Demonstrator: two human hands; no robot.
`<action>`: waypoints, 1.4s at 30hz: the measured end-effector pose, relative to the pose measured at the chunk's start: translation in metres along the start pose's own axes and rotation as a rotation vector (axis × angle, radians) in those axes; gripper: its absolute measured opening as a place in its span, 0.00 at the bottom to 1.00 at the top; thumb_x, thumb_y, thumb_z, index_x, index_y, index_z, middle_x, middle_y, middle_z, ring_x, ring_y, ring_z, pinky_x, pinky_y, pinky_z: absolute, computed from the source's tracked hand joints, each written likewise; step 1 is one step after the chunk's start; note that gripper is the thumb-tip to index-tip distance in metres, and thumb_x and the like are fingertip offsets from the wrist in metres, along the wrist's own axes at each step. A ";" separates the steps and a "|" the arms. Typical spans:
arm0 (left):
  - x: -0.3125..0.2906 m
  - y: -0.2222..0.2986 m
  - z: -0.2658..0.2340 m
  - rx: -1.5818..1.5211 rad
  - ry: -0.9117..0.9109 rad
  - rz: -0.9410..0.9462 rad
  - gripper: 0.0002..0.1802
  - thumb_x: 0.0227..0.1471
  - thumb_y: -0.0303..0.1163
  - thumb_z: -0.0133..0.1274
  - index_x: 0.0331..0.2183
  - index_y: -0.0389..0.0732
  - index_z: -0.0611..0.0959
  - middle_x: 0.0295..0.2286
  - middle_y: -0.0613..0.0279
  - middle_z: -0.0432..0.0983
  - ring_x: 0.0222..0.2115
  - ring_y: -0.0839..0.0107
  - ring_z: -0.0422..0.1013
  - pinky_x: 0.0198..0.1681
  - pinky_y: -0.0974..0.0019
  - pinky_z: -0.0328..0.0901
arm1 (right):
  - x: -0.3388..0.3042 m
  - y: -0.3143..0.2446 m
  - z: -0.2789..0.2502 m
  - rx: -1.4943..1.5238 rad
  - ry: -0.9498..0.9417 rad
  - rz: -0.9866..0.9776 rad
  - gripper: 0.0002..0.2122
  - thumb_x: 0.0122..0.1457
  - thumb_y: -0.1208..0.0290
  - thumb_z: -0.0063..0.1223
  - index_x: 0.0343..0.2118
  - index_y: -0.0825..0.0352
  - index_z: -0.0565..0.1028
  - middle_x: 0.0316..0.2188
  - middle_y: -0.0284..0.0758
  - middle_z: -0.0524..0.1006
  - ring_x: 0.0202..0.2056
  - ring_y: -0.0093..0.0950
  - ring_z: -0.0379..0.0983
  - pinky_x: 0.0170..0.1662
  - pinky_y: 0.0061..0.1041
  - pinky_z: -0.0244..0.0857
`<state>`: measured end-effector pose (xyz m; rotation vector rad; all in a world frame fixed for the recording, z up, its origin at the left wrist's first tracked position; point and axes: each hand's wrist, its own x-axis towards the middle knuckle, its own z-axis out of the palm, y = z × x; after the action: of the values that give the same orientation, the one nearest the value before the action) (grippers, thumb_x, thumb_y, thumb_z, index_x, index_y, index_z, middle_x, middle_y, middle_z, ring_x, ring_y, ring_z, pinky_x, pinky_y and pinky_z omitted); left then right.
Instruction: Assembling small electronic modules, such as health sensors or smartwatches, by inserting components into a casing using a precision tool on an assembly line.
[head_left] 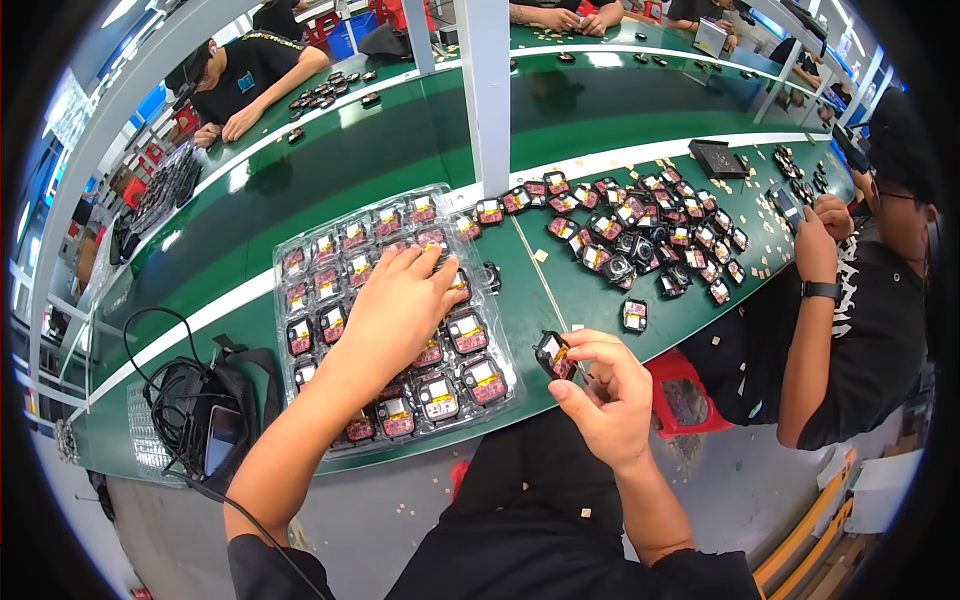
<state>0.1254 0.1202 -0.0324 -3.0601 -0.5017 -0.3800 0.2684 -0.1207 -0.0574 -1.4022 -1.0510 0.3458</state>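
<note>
A clear plastic tray with rows of pockets holds many small black square-cased electronic units, each showing a red circuit board, a white block and yellow tape. My left hand lies over its middle, fingers spread and fingertips on the units in the upper right pockets; what is under the palm is hidden. To the right of the tray, above the bench's near edge, my right hand pinches one such electronic unit between thumb and fingers, tilted up. A thin shiny piece shows by those fingers, too small to name.
A loose pile of similar units spreads over the green bench to the right, with one lone unit nearer me. A black bag with cables lies left. A white post rises behind the tray. A co-worker sits right, beside a red stool.
</note>
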 end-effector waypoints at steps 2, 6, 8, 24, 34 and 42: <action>0.000 0.000 0.000 -0.015 -0.013 0.003 0.22 0.60 0.39 0.56 0.50 0.34 0.80 0.51 0.43 0.75 0.55 0.45 0.70 0.59 0.48 0.63 | 0.000 0.002 -0.001 0.040 -0.014 0.020 0.16 0.54 0.79 0.69 0.44 0.71 0.75 0.50 0.41 0.77 0.24 0.07 0.58 0.23 0.12 0.51; 0.001 0.002 0.000 -0.018 -0.059 -0.021 0.23 0.62 0.40 0.54 0.53 0.35 0.79 0.53 0.40 0.73 0.55 0.42 0.70 0.60 0.46 0.64 | 0.001 0.003 -0.001 0.061 -0.006 0.058 0.16 0.54 0.80 0.69 0.44 0.72 0.75 0.51 0.41 0.77 0.24 0.08 0.59 0.24 0.12 0.52; 0.001 0.002 0.001 0.048 -0.059 0.000 0.23 0.62 0.41 0.54 0.53 0.36 0.79 0.53 0.39 0.73 0.55 0.41 0.71 0.60 0.46 0.64 | 0.001 0.006 0.003 0.116 0.058 0.042 0.15 0.52 0.79 0.70 0.42 0.71 0.76 0.47 0.37 0.79 0.20 0.09 0.52 0.21 0.14 0.50; -0.008 0.038 -0.043 -0.284 0.213 -0.024 0.24 0.53 0.33 0.64 0.51 0.36 0.80 0.52 0.45 0.74 0.53 0.46 0.72 0.58 0.49 0.66 | 0.001 -0.004 0.000 -0.043 0.000 -0.120 0.20 0.48 0.80 0.74 0.43 0.70 0.77 0.49 0.45 0.79 0.19 0.10 0.57 0.21 0.14 0.54; -0.070 0.116 -0.041 -1.756 -0.004 -0.456 0.25 0.62 0.24 0.56 0.58 0.27 0.73 0.49 0.51 0.77 0.45 0.71 0.76 0.51 0.67 0.72 | 0.001 -0.026 0.002 -0.124 -0.103 -0.389 0.22 0.45 0.78 0.75 0.43 0.69 0.76 0.47 0.48 0.81 0.33 0.33 0.85 0.29 0.23 0.77; -0.074 0.124 -0.027 -1.484 0.004 -0.560 0.24 0.62 0.19 0.53 0.59 0.30 0.73 0.40 0.56 0.82 0.39 0.81 0.76 0.43 0.76 0.71 | -0.009 -0.016 0.006 -0.335 -0.087 -0.440 0.20 0.46 0.68 0.77 0.37 0.66 0.74 0.42 0.49 0.83 0.26 0.29 0.82 0.24 0.21 0.72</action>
<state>0.0904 -0.0219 -0.0211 -4.1047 -1.7479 -1.2359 0.2531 -0.1273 -0.0476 -1.4070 -1.5021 -0.0980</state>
